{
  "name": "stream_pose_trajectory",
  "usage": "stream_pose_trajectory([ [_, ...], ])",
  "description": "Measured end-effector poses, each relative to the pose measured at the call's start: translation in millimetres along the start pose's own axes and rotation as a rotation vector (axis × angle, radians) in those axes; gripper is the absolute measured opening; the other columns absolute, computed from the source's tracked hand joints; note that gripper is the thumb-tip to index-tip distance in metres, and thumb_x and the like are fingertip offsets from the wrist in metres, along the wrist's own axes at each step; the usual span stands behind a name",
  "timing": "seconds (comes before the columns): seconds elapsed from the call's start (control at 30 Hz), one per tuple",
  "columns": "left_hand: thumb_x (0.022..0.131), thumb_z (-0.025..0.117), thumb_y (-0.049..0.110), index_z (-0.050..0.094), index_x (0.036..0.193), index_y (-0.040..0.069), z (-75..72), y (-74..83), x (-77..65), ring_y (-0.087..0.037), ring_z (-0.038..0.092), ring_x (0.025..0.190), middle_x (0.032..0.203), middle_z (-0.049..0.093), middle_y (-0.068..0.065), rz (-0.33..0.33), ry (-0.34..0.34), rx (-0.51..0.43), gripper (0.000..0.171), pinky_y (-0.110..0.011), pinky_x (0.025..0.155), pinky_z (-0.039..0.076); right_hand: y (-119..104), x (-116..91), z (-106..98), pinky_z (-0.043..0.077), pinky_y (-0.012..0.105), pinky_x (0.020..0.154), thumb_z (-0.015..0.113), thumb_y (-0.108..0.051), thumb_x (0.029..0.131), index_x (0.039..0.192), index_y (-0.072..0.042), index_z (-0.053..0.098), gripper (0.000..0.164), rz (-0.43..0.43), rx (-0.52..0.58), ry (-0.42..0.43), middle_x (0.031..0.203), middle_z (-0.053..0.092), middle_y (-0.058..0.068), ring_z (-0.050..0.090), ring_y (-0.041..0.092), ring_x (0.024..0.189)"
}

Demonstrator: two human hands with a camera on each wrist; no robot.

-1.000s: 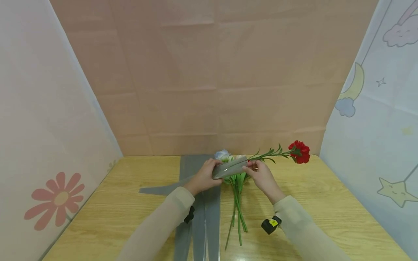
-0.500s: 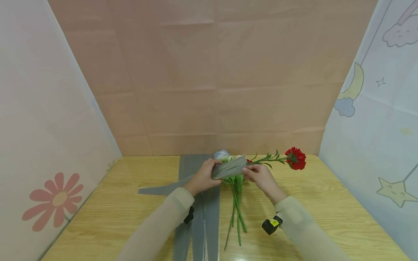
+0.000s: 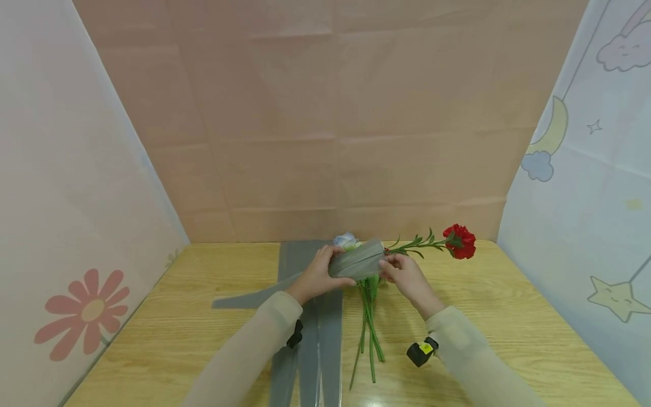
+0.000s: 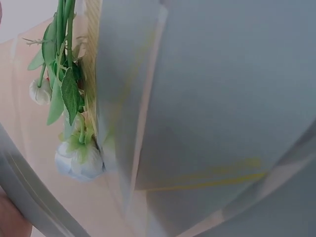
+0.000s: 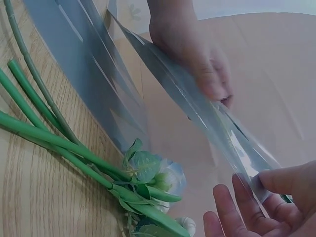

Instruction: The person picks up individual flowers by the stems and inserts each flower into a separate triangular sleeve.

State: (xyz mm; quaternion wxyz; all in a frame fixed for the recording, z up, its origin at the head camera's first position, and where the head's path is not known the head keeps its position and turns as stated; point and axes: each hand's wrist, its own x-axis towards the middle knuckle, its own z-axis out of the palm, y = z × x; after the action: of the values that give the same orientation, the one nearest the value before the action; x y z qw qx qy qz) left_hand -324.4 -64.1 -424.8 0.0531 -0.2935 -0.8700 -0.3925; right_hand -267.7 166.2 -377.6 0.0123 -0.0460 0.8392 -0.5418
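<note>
My left hand grips a translucent grey flower sleeve, thumb below and fingers above it. Its narrow tail points left over the table. At the sleeve's right end, my right hand pinches the edge between thumb and fingers; the right wrist view shows this hand there too. A red carnation sticks out to the right, its leafy stem running into the sleeve's mouth. How far the stem goes inside is hidden. In the left wrist view the held sleeve crosses the lower left corner.
A stack of flat grey sleeves lies left of centre on the wooden table. Beside it lie several flowers with crossed green stems, among them a pale blue bloom and a white bud. Fabric screens stand around.
The carnation's head has shifted slightly left and down. Around the left hand the sleeve now looks wider, and the left thumb has spread farther right. Both hands remain in nearly the same place.
</note>
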Motion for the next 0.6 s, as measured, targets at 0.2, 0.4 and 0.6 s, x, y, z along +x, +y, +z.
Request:
stream_pose_trajectory([
  [0.2, 0.103, 0.047, 0.026, 0.049, 0.13, 0.005, -2.4, 0.6, 6.2, -0.023, 0.049, 0.106, 0.117, 0.054, -0.011, 0.057, 0.067, 0.003, 0.034, -0.04, 0.092, 0.044, 3.7, 1.4, -1.0, 0.049, 0.048, 0.094, 0.047, -0.019, 0.103, 0.122, 0.009, 0.052, 0.034, -0.008, 0.012, 0.016, 0.109, 0.062, 0.022, 0.062, 0.036, 0.104],
  [0.4, 0.1, 0.051, 0.012, 0.059, 0.117, 0.002, -4.1, 4.1, 13.5, -0.02, 0.053, 0.094, 0.104, 0.058, -0.01, 0.078, 0.187, -0.002, 0.021, -0.033, 0.084, 0.047, 0.0, 3.2, -6.7, 0.049, 0.047, 0.095, 0.047, -0.02, 0.103, 0.123, 0.009, 0.052, 0.035, -0.032, -0.023, 0.034, 0.109, 0.062, 0.021, 0.062, 0.037, 0.104],
  [0.6, 0.097, 0.054, 0.004, 0.061, 0.107, -0.002, -2.9, 7.4, 23.5, -0.022, 0.058, 0.094, 0.102, 0.059, -0.012, 0.132, 0.367, -0.106, 0.013, -0.032, 0.084, 0.051, -17.4, 6.6, -19.2, 0.048, 0.049, 0.095, 0.047, -0.024, 0.103, 0.123, 0.009, 0.053, 0.038, -0.105, -0.152, 0.089, 0.117, 0.06, 0.025, 0.059, 0.038, 0.11],
])
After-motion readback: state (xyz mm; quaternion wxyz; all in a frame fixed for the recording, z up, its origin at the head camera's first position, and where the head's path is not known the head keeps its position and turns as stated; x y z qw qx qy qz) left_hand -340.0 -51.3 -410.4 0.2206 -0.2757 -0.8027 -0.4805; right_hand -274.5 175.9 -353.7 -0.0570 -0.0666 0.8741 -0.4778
